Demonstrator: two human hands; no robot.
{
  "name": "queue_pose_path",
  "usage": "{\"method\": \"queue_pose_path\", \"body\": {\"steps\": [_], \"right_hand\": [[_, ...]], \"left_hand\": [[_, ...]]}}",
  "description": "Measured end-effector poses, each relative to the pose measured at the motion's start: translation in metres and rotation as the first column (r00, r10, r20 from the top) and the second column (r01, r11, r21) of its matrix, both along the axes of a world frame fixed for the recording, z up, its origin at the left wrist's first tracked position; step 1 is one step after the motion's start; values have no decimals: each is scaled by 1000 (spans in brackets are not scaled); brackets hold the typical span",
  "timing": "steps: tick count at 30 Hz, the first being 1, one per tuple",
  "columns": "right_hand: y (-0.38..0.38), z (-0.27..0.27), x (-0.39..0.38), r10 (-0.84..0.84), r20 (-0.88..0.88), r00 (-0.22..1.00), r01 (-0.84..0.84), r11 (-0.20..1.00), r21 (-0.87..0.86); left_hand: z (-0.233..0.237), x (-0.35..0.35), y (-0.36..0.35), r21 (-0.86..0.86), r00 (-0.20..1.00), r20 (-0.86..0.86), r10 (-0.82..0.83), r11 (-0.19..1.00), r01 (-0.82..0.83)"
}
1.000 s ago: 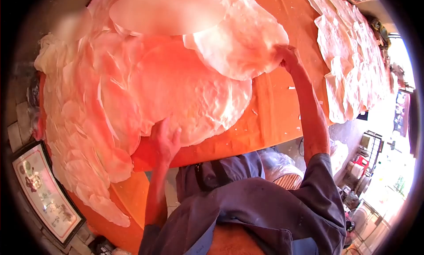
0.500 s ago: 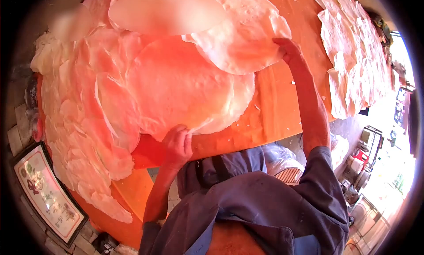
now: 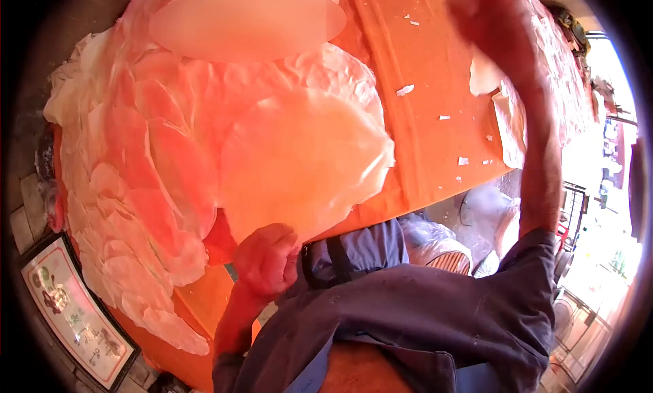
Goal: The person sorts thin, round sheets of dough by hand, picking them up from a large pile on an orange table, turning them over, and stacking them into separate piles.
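Observation:
My left hand is closed at the near edge of a thin, pale, round pancake-like sheet. This sheet slants up from the table's front edge and overlaps a broad heap of similar crinkled sheets on the left. Far off to the right, my right hand is stretched over a second heap of sheets; motion smears its fingers. A pale sheet corner shows just below that hand. A blurred oval hides part of the left heap at the top.
An orange-covered table lies between the heaps, dotted with small white scraps. A framed picture stands at the lower left. Plastic-wrapped goods are below the front edge, and a wire rack is on the right.
My right hand has swung away to the right heap, and the upper sheet it held has left the left heap. My left hand has come slightly nearer, lifting the edge of another sheet.

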State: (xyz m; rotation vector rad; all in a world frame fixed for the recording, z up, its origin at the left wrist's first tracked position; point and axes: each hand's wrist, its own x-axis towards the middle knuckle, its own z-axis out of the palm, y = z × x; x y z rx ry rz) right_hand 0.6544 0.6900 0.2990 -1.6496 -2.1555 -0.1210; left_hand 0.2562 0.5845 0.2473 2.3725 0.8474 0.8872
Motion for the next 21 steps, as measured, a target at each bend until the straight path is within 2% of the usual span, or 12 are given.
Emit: {"method": "queue_pose_path", "body": {"steps": [3, 6, 7, 8, 9, 10, 11, 12, 14, 17, 19, 21], "right_hand": [[-44, -48, -41, 23, -110, 994, -33, 995, -93], [-114, -100, -67, -214, -319, 923, 179, 975, -134], [-137, -108, -75, -477, -459, 749, 308, 865, -396], [-159, -116, -83, -715, -491, 497, 339, 681, -650], [-170, -119, -90, -834, -543, 99, 90, 551, -830], [-179, -121, -95, -870, -398, -292, -228, 467, -854], [-190, -119, -104, -814, -282, -508, -523, 552, -650], [-183, -106, -134, -564, -333, -756, -356, 780, -514], [-188, -119, -147, -677, -500, -539, -257, 698, -668], [-177, -99, -168, -646, -534, -545, -216, 724, -655], [-179, -111, -176, -764, -517, -385, -323, 636, -701], [-175, -81, -187, -629, -745, 223, -115, 742, -661]], "left_hand": [[-1, 3, -7, -207, 997, 82, 8, 978, 9], [-17, 1, -24, -402, 993, 101, 55, 916, -10], [-22, 1, -29, -443, 990, 115, 83, 896, -23], [-22, 0, -33, -509, 989, 117, 91, 861, -19], [-22, 0, -36, -568, 988, 119, 98, 823, -13], [-23, 1, -37, -620, 987, 122, 103, 784, -5], [-22, 6, -35, -573, 989, 145, 0, 815, 84], [-22, 12, -31, -521, 980, 170, -105, 835, 180], [-26, 6, -38, -490, 970, 89, -224, 838, 239], [-36, -2, -41, -469, 955, 99, -279, 833, 292], [-32, -10, -39, -530, 952, 135, -274, 792, 303], [-43, -23, -41, -698, 975, 215, -53, 690, 192]]}}
